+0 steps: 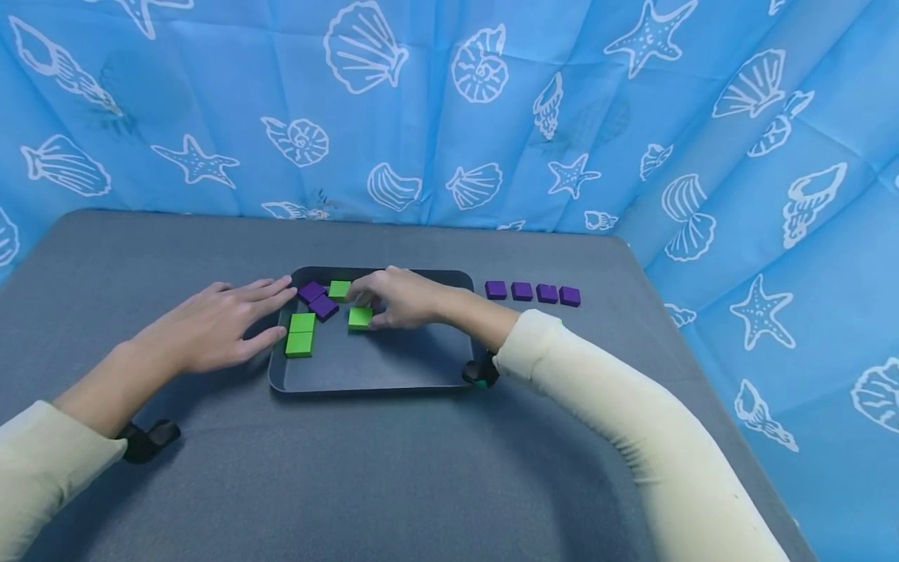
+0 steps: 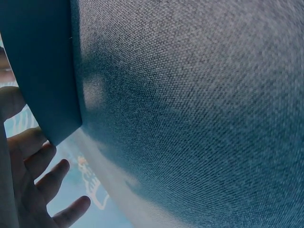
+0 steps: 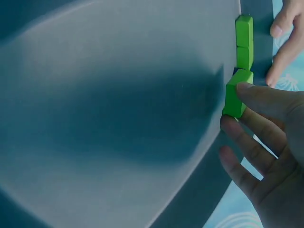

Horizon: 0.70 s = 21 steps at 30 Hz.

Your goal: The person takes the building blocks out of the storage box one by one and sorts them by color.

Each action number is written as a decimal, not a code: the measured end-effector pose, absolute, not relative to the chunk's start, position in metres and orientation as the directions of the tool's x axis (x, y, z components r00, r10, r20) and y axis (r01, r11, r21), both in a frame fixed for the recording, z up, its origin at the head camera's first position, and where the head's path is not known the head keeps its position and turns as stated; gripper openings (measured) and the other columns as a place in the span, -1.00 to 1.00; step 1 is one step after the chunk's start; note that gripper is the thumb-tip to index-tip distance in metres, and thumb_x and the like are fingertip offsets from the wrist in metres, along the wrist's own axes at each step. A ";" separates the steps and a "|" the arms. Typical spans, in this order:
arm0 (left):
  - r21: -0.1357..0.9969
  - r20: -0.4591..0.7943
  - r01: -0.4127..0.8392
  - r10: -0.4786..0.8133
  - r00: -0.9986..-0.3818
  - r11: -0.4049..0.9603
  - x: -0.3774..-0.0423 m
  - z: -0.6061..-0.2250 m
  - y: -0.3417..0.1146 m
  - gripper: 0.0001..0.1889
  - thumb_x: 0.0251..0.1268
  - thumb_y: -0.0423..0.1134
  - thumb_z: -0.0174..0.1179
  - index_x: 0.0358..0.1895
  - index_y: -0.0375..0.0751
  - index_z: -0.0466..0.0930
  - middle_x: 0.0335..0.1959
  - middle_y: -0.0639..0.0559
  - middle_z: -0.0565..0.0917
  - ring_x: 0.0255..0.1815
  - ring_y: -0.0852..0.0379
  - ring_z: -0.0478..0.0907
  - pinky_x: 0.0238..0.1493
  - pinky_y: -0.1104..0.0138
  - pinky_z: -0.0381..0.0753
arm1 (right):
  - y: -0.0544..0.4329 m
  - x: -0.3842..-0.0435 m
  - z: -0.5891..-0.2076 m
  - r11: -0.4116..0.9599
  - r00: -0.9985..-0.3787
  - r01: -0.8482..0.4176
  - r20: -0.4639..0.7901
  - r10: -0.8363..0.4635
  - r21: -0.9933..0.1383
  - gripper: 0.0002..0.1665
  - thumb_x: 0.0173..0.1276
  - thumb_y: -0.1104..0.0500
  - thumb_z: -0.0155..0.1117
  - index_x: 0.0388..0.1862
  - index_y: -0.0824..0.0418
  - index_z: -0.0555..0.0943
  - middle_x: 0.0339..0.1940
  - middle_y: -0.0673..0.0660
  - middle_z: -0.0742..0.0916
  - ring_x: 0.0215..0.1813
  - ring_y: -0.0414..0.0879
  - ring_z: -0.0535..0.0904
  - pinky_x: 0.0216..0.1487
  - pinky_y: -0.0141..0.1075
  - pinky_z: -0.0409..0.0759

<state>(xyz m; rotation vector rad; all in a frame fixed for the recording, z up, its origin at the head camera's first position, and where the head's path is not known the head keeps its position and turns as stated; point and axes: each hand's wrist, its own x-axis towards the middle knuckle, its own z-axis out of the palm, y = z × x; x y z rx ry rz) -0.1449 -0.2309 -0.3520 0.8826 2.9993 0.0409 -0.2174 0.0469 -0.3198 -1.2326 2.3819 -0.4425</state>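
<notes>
A dark tray (image 1: pixel 393 378) lies on the grey table. Over its far left part, my right hand (image 1: pixel 403 299) pinches a green block (image 3: pixel 236 97) between thumb and fingers. My left hand (image 1: pixel 218 328) is at the tray's left rim with its fingers mostly straight; in the left wrist view, fingertips (image 2: pixel 35 142) appear against the tray wall (image 2: pixel 45 71). Inside the tray, two green blocks (image 1: pixel 300 336) sit end to end along the left side. Two purple blocks (image 1: pixel 323 307) lie askew near the far left corner, beside another green block (image 1: pixel 340 290).
Several purple blocks (image 1: pixel 522 291) stand in a row on the table to the right of the tray. A blue curtain (image 1: pixel 435 117) with white shell prints hangs behind the table (image 1: pixel 393 476) and along its right side. Dark wrist straps (image 1: pixel 147 441) show near both sleeves.
</notes>
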 end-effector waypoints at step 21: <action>0.039 -0.008 0.542 0.542 -0.840 0.840 -0.144 -0.351 -0.230 -0.31 0.46 0.10 0.05 0.49 -0.28 0.27 0.49 -0.27 0.28 0.38 -0.30 0.37 0.19 -0.33 0.37 | 0.149 -0.220 -0.282 0.563 -0.657 -0.607 -0.045 -0.753 -0.560 -0.45 0.30 0.35 0.39 0.27 0.29 0.54 0.16 0.16 0.70 0.18 -0.04 0.64 0.19 -0.15 0.59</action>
